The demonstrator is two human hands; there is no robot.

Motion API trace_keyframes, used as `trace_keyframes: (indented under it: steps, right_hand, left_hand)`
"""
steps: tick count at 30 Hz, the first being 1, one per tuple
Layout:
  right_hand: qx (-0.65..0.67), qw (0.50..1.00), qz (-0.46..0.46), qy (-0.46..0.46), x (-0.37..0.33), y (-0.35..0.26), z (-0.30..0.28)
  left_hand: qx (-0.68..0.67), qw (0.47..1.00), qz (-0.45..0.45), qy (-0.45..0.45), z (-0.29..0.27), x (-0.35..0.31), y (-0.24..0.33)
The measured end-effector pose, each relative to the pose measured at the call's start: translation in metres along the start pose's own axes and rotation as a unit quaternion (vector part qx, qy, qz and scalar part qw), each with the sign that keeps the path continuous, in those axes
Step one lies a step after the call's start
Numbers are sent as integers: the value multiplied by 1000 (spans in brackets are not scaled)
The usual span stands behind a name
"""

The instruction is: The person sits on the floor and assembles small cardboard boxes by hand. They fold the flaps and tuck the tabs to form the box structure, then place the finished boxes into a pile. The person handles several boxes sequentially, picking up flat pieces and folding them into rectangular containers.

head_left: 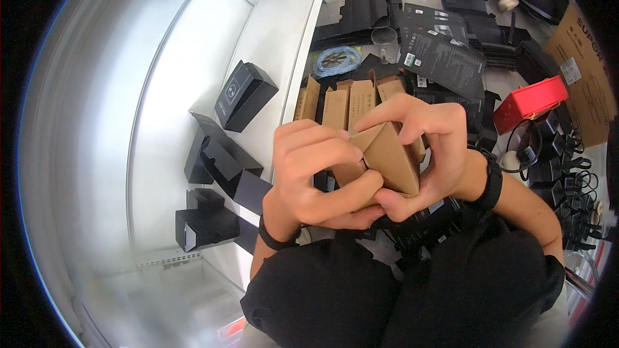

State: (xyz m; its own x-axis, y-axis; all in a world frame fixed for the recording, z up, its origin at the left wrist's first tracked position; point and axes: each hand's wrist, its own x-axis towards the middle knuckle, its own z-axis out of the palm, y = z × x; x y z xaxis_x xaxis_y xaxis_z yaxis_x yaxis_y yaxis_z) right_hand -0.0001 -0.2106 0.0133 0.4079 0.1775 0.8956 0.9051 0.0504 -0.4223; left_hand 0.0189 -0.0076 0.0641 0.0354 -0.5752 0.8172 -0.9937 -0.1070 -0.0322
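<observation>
A small brown cardboard box (pixel 390 161) is held up in front of my body between both hands. Its end with folded flaps faces up toward me. My left hand (pixel 316 174) grips the box from the left, its fingers bent over the flap edge and its thumb along the lower edge. My right hand (pixel 438 148) wraps the right side, fingers curled over the far top corner and thumb at the near edge. Just beyond my hands stand several upright brown cardboard boxes (pixel 362 100), partly hidden by my fingers.
Black boxes, one closed (pixel 245 96) and others with raised flaps (pixel 222 158), sit on the white shelf (pixel 271 32) at left. Flattened black cartons (pixel 442 58), a clear cup (pixel 385 44) and a blue coil (pixel 337 61) lie ahead. At right are a red box (pixel 532 103) and black adapters (pixel 548 171).
</observation>
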Motion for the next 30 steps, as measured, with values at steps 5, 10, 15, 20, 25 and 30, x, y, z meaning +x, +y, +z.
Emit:
trace_keyframes:
  steps: [5,10,15,20,25,30]
  right_hand:
    - [19,1000,3,12,-2,1,-1]
    - [15,999,-5,37,-3,3,0]
    - [-28,999,-2,-22,2,-1,-12]
    - [-97,992,16,79,7,3,-3]
    - [-225,971,62,-41,22,-12,-11]
    - [-202,969,118,-73,28,-10,-3]
  left_hand:
    - [3,998,-62,-15,0,-3,10]
    - [53,998,-36,-29,-5,-5,14]
    - [97,994,-46,-21,-1,-11,19]
    - [150,982,-88,-69,4,-4,17]
    - [90,974,-175,-114,21,-2,12]
    - [39,946,-288,-142,14,-14,10]
